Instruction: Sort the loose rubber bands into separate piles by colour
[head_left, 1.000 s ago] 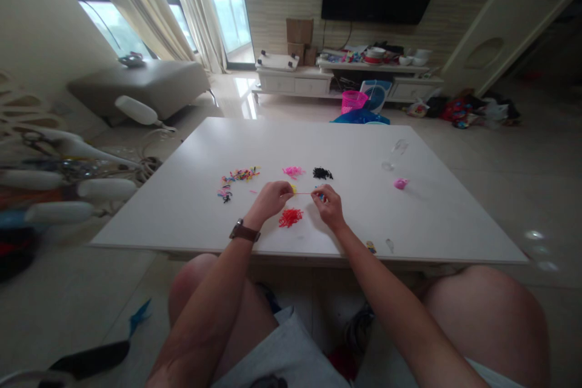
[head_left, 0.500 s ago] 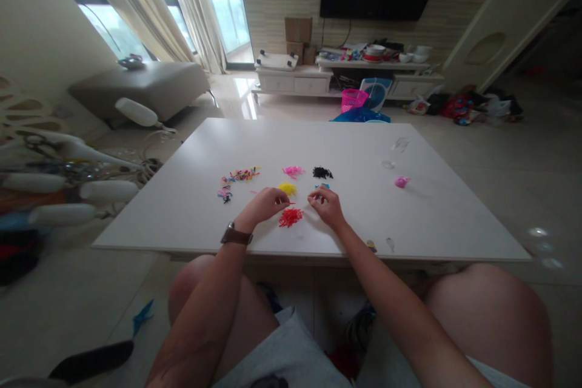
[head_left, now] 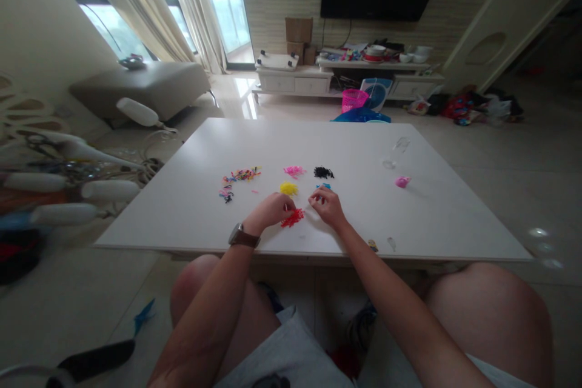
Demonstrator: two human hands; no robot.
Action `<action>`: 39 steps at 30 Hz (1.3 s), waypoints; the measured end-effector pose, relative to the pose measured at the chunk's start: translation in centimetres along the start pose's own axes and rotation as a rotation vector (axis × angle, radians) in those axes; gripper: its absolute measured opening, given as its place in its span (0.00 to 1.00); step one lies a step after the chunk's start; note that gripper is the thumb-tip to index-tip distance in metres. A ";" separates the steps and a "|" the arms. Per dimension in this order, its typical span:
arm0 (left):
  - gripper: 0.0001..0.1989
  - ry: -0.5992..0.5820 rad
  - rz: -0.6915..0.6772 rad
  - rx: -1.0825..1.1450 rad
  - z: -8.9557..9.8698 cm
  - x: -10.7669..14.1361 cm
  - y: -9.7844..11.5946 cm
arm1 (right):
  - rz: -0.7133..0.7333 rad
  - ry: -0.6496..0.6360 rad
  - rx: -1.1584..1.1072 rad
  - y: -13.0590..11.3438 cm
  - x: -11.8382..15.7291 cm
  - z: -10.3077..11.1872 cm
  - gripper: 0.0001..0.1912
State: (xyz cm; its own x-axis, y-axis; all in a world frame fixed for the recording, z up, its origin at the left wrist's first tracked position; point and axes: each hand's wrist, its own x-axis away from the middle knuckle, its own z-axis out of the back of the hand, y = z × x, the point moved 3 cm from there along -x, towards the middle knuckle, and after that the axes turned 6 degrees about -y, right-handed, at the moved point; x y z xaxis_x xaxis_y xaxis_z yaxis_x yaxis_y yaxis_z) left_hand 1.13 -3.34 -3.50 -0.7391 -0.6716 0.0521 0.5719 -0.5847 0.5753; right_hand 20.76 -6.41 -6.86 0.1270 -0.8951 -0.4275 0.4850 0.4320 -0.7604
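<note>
Currently, your left hand (head_left: 274, 208) is at the red pile (head_left: 293, 217).
The pile rests on the white table (head_left: 254, 139); your left fingers are nearly closed. Your right hand (head_left: 330, 206) is half-curled beside the blue pile (head_left: 324, 185). Neither hand's hold can be confirmed.

Open tabletop (head_left: 436, 212) between black pile (head_left: 324, 172) and pink figurine (head_left: 402, 182).

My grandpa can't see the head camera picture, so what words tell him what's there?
A left hand is at a red pile of tiny pieces on a white table, the right hand by a blue pile. Beyond are a yellow pile, a pink pile and a black pile; mixed colours lie left.
</note>
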 end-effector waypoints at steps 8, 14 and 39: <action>0.11 0.056 0.024 -0.003 0.6 0.3 -0.3 | 0.069 -0.167 0.030 0.2 0.2 -0.9 0.04; 0.12 0.091 0.030 -0.015 1.1 0.5 -0.7 | 0.062 -0.187 0.064 0.4 0.3 -1.1 0.04; 0.10 0.218 0.157 -0.034 2.7 1.8 -2.3 | 0.054 -0.259 0.247 -0.3 0.6 -1.4 0.07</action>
State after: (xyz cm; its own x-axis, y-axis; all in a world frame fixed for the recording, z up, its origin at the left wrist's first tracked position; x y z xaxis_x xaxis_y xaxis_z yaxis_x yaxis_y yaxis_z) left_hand -2.52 -1.97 -2.52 -0.5482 -0.8354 -0.0404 0.6879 -0.4779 0.5462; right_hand 19.49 -6.89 -7.54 0.3576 -0.8839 -0.3014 0.6624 0.4676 -0.5853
